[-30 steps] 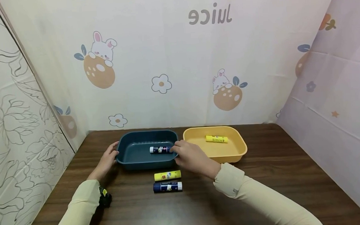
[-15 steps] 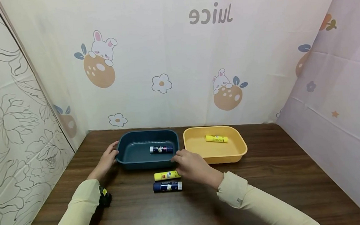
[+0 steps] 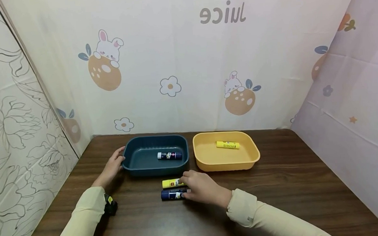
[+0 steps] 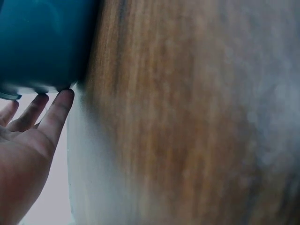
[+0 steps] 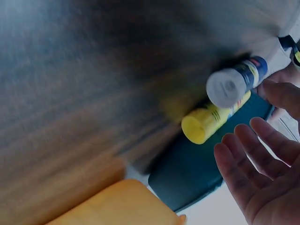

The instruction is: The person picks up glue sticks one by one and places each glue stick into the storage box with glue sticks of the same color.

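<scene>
My left hand (image 3: 112, 167) touches the left end of a dark teal tray (image 3: 156, 172); in the left wrist view its extended fingertips (image 4: 65, 96) rest against the tray. A navy glue stick (image 3: 169, 155) with a white end lies inside that tray. In front of it, a yellow glue stick (image 3: 170, 183) and another navy glue stick (image 3: 170, 195) lie side by side on the table. Over their right ends is my right hand (image 3: 203, 187), which hides part of both. The right wrist view shows its fingers (image 5: 251, 150) spread, thumb near the navy stick, nothing gripped.
A yellow tray (image 3: 207, 154) stands just right of the teal one, with a yellow glue stick (image 3: 228, 145) in it. The brown wooden table (image 3: 295, 183) ends at a patterned curtain (image 3: 186, 61) behind the trays.
My right hand has moved from the teal tray's right front corner toward me, down to the two glue sticks on the table. The left hand stays at the teal tray.
</scene>
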A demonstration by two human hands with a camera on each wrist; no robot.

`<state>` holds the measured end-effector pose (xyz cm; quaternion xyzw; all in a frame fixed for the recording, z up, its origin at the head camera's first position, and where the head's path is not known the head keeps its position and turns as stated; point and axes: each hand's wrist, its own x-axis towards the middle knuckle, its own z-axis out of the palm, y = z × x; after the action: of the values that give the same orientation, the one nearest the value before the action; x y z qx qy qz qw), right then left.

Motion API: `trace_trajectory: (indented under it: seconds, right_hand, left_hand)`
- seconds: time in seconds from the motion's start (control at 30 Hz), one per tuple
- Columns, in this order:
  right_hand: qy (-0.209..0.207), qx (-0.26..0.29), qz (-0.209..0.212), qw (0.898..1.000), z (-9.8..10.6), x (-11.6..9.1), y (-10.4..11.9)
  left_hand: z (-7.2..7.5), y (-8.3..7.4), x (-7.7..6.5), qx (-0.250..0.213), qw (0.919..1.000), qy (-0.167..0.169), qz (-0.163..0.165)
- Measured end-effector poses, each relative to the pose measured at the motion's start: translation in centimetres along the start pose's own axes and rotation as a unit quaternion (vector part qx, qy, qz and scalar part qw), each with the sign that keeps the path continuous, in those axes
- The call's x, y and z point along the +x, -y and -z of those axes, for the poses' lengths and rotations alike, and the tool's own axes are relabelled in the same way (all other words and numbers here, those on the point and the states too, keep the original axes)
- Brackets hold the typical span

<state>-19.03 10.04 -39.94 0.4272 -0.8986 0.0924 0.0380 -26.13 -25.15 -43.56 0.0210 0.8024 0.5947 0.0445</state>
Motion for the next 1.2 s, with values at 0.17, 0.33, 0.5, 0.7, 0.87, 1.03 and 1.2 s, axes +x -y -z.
trace_trajectory:
  seconds: [0.17, 0.33, 0.5, 0.7, 0.87, 1.03, 1.2]
  right_hand:
    - [0.004, -0.007, 0.002, 1.0, -0.7, -0.1, 0.0]
    - [0.014, -0.004, -0.003, 1.0, -0.9, 0.1, 0.1]
    - [0.025, 0.0, -0.004, 1.0, -1.1, 0.2, 0.1]
    - [0.03, -0.005, -0.004, 1.0, -1.6, 0.3, 0.2]
    - [0.05, -0.018, 0.001, 0.999, -1.7, 0.4, 0.4]
    - [0.066, -0.022, 0.005, 0.998, -2.0, 0.5, 0.7]
    - [0.065, -0.028, 0.006, 0.997, -2.0, 0.6, 0.8]
  left_hand:
    - [0.0, -0.1, 0.0, 0.003, 1.0, 0.001, -0.001]
    - [0.0, -0.2, 0.0, 0.002, 1.0, 0.002, 0.001]
    - [-0.1, -0.2, 0.1, 0.001, 1.0, 0.003, 0.0]
    - [-0.1, -0.2, 0.1, 0.007, 1.0, 0.003, -0.001]
    - [-0.1, -0.2, 0.0, 0.003, 1.0, 0.003, 0.001]
    - [-0.1, -0.3, -0.1, 0.005, 1.0, 0.004, 0.005]
    - [0.0, -0.3, -0.2, 0.002, 1.0, 0.005, 0.007]
